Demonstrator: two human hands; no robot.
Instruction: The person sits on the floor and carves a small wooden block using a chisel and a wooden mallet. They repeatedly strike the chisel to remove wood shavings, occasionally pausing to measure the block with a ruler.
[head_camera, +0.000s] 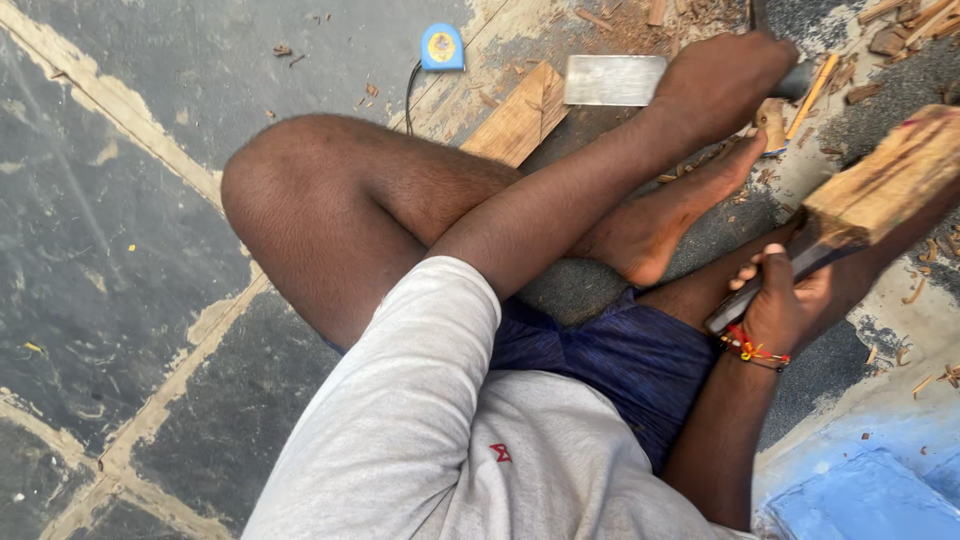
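Seated on a dark stone floor (120, 250), a person's left hand (725, 85) closes around a broad steel chisel (612, 80) at the far side, while the right hand (790, 305) grips a wooden mallet (885, 185) near right, wood chips (900, 30) scattered about.

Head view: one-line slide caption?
Seated on the floor, left hand grips a wide metal blade; right hand holds a wooden block.
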